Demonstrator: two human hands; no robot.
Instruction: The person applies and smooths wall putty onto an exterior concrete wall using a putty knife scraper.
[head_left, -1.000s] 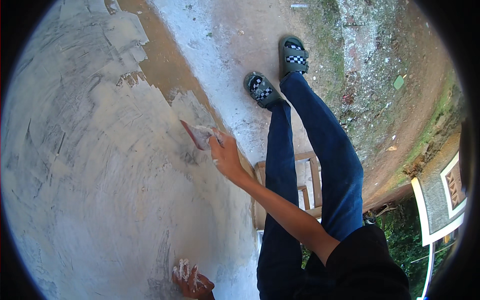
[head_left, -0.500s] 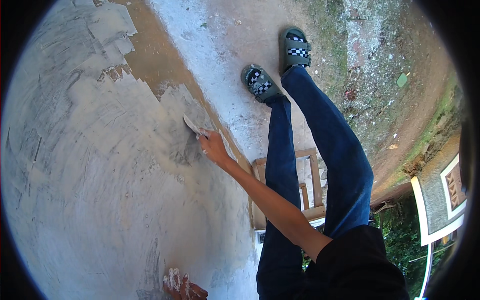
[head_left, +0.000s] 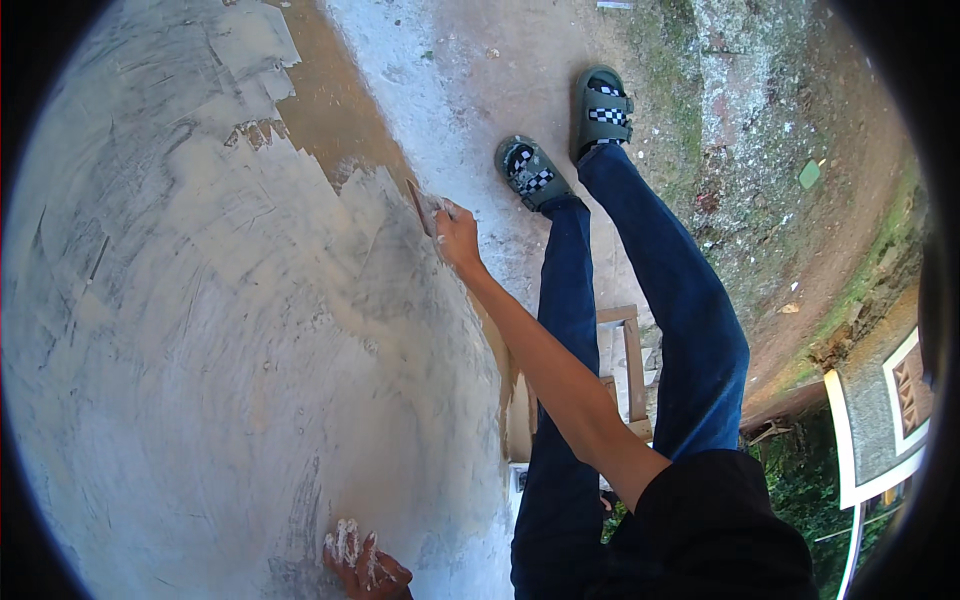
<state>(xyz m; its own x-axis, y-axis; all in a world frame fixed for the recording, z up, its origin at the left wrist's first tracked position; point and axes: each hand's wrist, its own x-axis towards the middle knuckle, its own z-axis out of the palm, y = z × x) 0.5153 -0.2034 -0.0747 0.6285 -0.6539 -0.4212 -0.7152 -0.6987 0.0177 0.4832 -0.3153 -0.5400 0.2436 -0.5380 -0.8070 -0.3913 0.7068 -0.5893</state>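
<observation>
My right hand (head_left: 458, 238) is closed round a putty knife (head_left: 421, 210), its thin blade edge-on along the boundary of the grey-white filler and a brown bare strip (head_left: 352, 120). White smears mark the fingers. The filler coat covers most of the wall (head_left: 250, 330) at left, with streaks and a ragged upper edge. At the lower edge my left hand (head_left: 368, 565) is close to the wall, its bent fingers caked in white paste. Whatever lies inside those fingers is hidden.
My feet, in green sandals (head_left: 603, 115) and checked socks, are on a white-spattered concrete strip (head_left: 470, 100). A wooden frame (head_left: 632, 370) lies behind my legs. Mossy ground (head_left: 740, 200) runs along the right, with a building (head_left: 875, 420) beyond.
My right hand and the putty knife have moved right and slightly up, from the filler to the brown strip's edge. The blade has turned more edge-on. My left hand has barely moved.
</observation>
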